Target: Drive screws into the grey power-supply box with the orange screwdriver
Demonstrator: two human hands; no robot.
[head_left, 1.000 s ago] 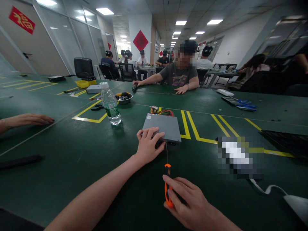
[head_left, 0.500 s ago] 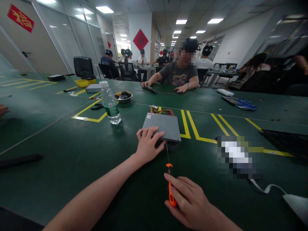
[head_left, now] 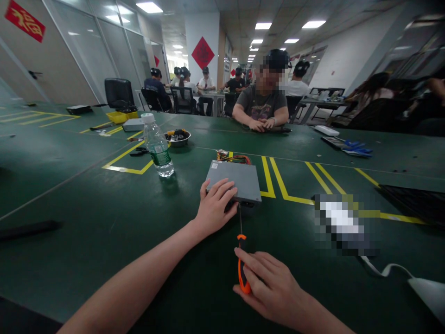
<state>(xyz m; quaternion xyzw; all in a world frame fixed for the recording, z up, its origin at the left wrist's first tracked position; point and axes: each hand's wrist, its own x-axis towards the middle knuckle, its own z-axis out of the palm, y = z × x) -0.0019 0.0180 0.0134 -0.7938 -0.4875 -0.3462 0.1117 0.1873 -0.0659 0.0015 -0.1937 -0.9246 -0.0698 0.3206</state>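
Note:
A flat grey metal box (head_left: 239,182) with coloured wires at its far end lies on the green table (head_left: 86,218). My left hand (head_left: 213,206) rests on the box's near left corner, fingers spread flat over its top and thumb at the front face. My right hand (head_left: 271,285) is wrapped round the orange handle of a screwdriver (head_left: 240,260). The thin shaft runs forward and its tip meets the box's front face, close beside my left thumb.
A water bottle (head_left: 157,146) stands left of the box, with a metal bowl (head_left: 178,138) of parts behind it. A person (head_left: 262,104) sits across the table with hands together. A blurred item (head_left: 342,225) and a white cable (head_left: 389,269) lie to the right.
The person opposite has drawn both hands together in front of the chest. A neighbour's hand at the left edge has gone from view. My hands and the screwdriver have barely shifted.

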